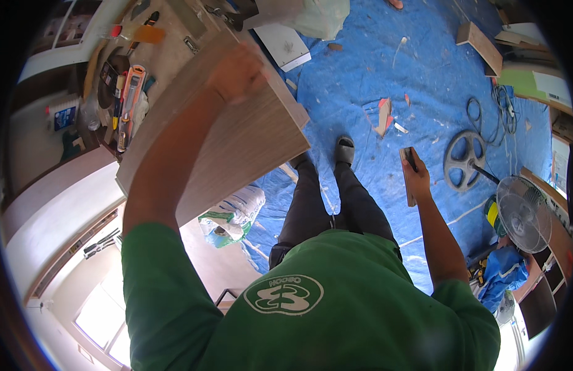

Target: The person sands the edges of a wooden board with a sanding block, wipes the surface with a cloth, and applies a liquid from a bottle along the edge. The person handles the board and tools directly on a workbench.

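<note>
A: Where's the panel & what's the L hand doing?
B: Panel's on the person's left, grain up. L hand's over its far end, blurred; can't tell if it grips or rests. R hand, well right of the panel, grasps a narrow wood piece w/ a dark top.
A: Obstacles?
B: Hand tools along the panel's left side, white box just past its far right edge, white-green bag by its near edge. Far right of it: grey wheel, cable, fan.
A: Edges, room?
B: Panel's right corner juts out above blue tarp. Tarp runs from there past the wheel, w/ scraps approx. midway; slippered foot just right of that corner.
</note>
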Motion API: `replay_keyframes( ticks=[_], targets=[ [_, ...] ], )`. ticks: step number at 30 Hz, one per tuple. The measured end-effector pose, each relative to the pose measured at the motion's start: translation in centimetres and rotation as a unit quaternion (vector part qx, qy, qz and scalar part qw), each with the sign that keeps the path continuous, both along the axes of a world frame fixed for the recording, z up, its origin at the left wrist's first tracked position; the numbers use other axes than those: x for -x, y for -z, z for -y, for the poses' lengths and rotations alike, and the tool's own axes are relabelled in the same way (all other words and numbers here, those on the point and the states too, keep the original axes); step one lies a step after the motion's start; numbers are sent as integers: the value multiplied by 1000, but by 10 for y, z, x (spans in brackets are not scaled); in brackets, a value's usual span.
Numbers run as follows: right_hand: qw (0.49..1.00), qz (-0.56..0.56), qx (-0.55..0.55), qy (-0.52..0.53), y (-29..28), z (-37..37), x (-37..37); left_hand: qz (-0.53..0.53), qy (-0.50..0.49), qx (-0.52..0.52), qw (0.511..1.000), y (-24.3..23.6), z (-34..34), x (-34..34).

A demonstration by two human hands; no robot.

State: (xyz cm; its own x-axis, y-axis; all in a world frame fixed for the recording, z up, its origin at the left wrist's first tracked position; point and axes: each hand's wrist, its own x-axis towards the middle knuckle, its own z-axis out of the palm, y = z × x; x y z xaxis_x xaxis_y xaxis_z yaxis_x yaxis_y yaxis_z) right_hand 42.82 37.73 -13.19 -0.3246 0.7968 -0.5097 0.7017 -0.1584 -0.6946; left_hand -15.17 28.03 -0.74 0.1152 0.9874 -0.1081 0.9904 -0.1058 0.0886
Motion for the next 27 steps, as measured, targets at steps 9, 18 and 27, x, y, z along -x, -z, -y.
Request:
replay_keyframes(
  ticks=[9,18,27],
  targets=[
    [999,-30,-18,-13,-16,-32,-6,280,113,212,929,13,86,-234],
    [999,-21,-25,-42,-49,-44,-44,46,26,64,997,-24,58,-101],
    [997,59,-41,-5,-58,-28,-140,-168,-8,132,977,-57,-15,-4]
  ],
)
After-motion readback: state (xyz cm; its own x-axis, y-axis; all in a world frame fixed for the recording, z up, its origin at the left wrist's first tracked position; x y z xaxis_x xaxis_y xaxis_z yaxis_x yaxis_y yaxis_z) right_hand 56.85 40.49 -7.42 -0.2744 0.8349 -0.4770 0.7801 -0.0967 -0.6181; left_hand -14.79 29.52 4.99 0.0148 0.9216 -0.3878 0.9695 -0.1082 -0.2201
